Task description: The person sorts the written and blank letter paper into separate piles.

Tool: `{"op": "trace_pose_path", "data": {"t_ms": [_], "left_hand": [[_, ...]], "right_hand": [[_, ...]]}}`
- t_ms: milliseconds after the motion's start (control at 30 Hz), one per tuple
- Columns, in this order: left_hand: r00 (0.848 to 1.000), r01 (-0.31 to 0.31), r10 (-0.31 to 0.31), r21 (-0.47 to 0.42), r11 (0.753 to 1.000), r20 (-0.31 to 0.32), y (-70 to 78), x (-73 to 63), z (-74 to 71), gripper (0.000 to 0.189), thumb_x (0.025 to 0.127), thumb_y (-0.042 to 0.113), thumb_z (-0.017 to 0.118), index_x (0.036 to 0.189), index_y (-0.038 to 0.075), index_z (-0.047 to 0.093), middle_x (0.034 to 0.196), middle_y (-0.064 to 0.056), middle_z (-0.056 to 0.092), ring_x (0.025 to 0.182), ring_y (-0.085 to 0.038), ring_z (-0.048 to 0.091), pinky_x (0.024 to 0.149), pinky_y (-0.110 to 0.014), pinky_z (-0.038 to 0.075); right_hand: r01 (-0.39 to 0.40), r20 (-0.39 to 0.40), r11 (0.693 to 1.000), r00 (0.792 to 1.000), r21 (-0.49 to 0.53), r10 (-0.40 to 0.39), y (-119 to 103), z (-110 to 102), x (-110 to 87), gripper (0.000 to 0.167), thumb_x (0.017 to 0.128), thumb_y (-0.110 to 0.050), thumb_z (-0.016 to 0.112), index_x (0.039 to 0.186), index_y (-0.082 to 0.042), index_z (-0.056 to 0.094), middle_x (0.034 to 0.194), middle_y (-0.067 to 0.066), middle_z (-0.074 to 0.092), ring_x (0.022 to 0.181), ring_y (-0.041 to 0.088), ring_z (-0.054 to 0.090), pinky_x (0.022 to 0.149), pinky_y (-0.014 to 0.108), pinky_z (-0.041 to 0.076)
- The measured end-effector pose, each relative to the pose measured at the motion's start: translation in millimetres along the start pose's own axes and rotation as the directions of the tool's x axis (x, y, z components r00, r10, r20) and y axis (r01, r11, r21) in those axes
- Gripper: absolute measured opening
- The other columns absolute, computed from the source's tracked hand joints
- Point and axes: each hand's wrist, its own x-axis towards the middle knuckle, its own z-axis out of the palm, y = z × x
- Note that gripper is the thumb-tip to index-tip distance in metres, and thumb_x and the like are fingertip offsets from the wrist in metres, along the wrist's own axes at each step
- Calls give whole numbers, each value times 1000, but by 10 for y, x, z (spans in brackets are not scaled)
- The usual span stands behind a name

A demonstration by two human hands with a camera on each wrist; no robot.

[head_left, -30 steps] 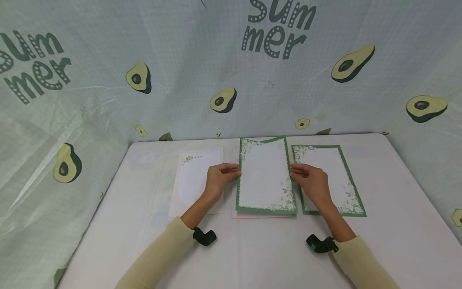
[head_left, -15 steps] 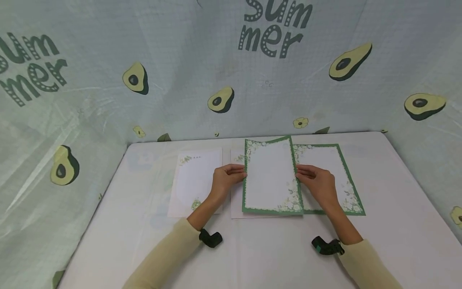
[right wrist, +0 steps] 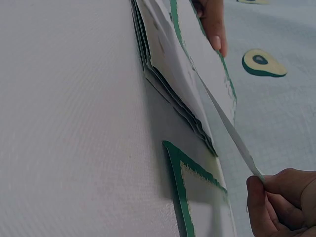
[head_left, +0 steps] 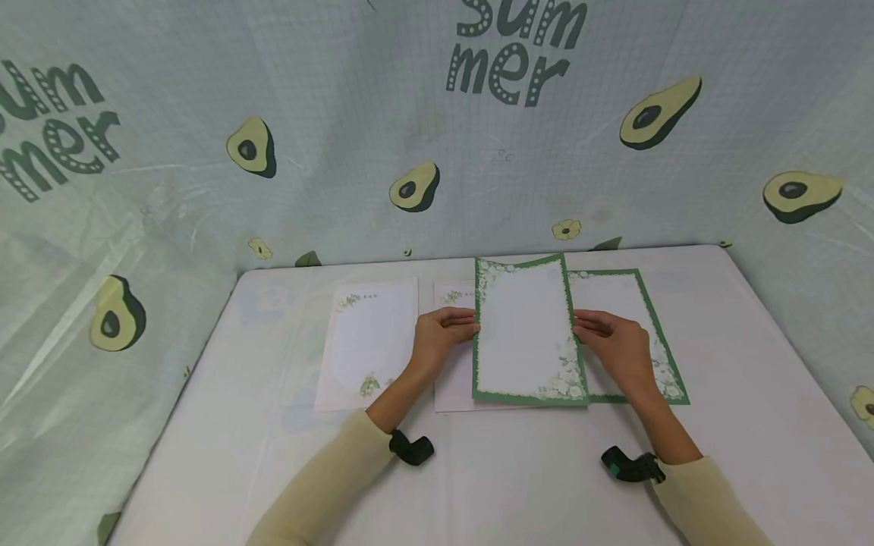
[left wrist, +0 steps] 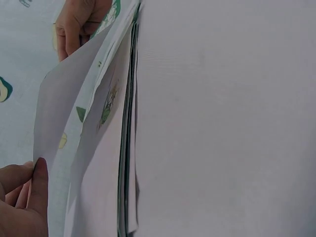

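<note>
A green-bordered sheet of paper (head_left: 526, 334) with white flowers in its corners is held up by both hands, its top edge bowed. My left hand (head_left: 440, 341) pinches its left edge; my right hand (head_left: 617, 345) pinches the right edge. In the left wrist view the thumb and fingers (left wrist: 38, 190) meet on the paper's edge. Beneath it lies a stack of sheets (head_left: 451, 379), a pale pink one on top, partly covered. To the right, a second green-bordered sheet (head_left: 662, 345) lies flat, overlapped by the held one and my right hand.
A pale pink sheet (head_left: 362, 334) with small floral prints lies at the left on the white table (head_left: 512, 478). Behind the table hangs a pale cloth (head_left: 341, 91) printed with avocados. Each wrist carries a small black camera (head_left: 413, 449).
Both hands have carried the green-bordered sheet rightward, from over the middle stack toward the flat green-bordered sheet. More of the pink sheet on the stack shows at its left.
</note>
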Motion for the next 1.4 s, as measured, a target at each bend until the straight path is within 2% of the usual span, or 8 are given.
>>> {"op": "trace_pose_path", "data": {"t_ms": [1000,1400], "left_hand": [[1000,-7,10,-82,997,29,12,64,173,26,88,-3,76,114,-5,73,106,-19,75,93,-19,74,84,-32,63],[999,-3,7,-108,994,40,38,58,263,26,89,-3,75,115,-5,72,106,-20,74,94,-20,74,85,-32,63]], "right_hand": [[-26,-19,999,1000,-27,25,33,-131,3,32,98,-20,71,125,-4,72,111,18,75,88,-18,58,75,4,50],[-28,-26,997,999,-70,26,57,-228,-6,32,98,-20,71,126,-3,71,111,19,75,85,-22,55,74,2,47]]}}
